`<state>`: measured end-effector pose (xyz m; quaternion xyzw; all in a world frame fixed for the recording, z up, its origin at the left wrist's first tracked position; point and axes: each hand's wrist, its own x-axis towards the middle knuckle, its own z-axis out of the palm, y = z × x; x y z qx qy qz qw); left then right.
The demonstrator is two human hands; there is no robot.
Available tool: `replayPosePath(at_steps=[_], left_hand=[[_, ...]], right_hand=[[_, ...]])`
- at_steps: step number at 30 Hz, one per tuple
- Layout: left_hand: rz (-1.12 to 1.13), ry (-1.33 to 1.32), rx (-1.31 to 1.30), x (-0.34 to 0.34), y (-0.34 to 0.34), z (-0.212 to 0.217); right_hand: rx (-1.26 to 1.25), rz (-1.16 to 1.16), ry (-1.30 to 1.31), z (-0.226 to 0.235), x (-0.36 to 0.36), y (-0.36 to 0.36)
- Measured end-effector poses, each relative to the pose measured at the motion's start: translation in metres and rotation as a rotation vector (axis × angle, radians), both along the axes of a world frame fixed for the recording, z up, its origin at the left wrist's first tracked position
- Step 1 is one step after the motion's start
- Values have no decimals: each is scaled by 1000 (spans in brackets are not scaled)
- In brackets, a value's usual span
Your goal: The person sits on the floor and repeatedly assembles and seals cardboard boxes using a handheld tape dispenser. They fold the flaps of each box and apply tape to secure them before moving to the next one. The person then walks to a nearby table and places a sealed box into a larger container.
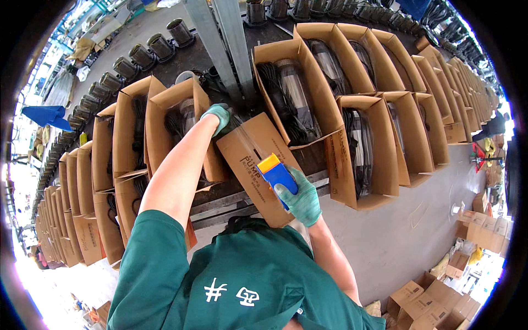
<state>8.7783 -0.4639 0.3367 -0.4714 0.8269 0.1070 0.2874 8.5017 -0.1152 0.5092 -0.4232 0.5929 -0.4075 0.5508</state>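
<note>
A closed brown cardboard box (254, 190) with dark print lies at an angle in front of me, its near end by my chest. My right hand (302, 199), in a pale green glove, is closed around a blue and yellow tape dispenser (280, 179) over the box's right side. From the dispenser's yellow end, a shiny strip like clear tape runs along the seam toward the far end. My left hand (218, 116), gloved the same way, reaches to the box's far left corner. Its fingers are mostly hidden, so I cannot tell whether they grip anything.
Open cartons (300, 102) holding pumps and coiled black cables stand close on the right; more cartons (179, 129) crowd the left. A grey metal post (230, 44) rises just beyond the box. Dark metal cylinders (180, 32) line the back. Flattened and stacked cartons (432, 302) lie at lower right.
</note>
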Motion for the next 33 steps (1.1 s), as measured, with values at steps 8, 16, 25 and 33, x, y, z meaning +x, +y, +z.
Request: replayPosePath(at_steps=[8,16,25,33], left_hand=[[-36,-242,386,-43,21,45],[-6,96,-147,-94,61,170],[-898,386,4,-128,216,208],[-1186,527,154,-147,272,146]], right_hand=[[-11,-27,17,-2,6,-2],[34,-3,87,23,-5,16],[368,26,418,67,-97,204],[403,138,663,37,-79,173]])
